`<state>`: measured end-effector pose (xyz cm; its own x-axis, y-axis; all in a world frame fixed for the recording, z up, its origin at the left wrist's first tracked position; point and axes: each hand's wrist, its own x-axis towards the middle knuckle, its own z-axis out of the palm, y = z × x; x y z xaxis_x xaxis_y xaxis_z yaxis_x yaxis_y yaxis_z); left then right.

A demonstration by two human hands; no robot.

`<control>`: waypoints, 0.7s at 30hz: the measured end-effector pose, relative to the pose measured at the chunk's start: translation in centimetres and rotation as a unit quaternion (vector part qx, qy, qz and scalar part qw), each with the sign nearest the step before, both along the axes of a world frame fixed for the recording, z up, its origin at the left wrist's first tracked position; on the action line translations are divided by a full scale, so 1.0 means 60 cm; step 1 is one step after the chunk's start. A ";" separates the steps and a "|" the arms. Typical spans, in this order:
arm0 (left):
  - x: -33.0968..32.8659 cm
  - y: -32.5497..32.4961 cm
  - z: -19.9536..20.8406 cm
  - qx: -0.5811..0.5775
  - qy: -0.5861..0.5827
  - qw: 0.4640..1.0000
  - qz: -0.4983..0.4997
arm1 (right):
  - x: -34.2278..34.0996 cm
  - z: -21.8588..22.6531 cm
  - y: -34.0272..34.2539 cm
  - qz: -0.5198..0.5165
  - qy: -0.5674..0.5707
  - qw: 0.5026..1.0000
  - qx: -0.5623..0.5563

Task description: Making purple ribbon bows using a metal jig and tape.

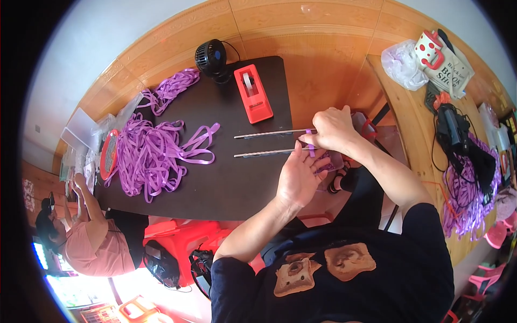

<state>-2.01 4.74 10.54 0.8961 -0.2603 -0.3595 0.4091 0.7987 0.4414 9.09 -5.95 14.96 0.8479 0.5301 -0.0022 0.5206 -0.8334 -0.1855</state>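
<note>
Two thin, pale rods with a twisted look, an upper one (269, 133) and a lower one (264, 153), lie side by side across the dark tabletop and reach past its right edge. A short purple ribbon (311, 153) crosses both rods near their right ends. My right hand (335, 128) is closed at the upper rod, its fingertips pinching the ribbon there. Below, my left hand (299, 180) has its palm up and fingers spread, with the thumb tip by the lower rod. Under my hands is a container holding purple pieces (335, 160), partly hidden.
Loose purple ribbon (145, 153) is heaped on the dark table (215, 183)'s left. Behind stand a red tape dispenser (258, 105) and black fan (211, 56). At right, a wooden table (425, 156) bears bags, a dotted mug (429, 48) and more ribbon. Another person (99, 242) sits left.
</note>
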 end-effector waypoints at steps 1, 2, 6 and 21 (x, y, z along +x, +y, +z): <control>0.000 0.001 0.001 0.001 0.001 1.000 0.002 | -0.002 0.000 0.000 0.000 -0.008 1.000 -0.008; 0.000 0.001 0.001 0.003 0.002 1.000 0.003 | -0.005 -0.002 0.000 -0.002 -0.007 1.000 -0.006; 0.000 -0.002 0.004 0.004 0.003 1.000 0.005 | -0.011 -0.008 0.004 0.009 -0.034 0.999 -0.027; -0.001 0.000 0.006 0.004 0.005 1.000 0.000 | -0.003 -0.104 -0.105 -0.121 0.476 0.658 0.571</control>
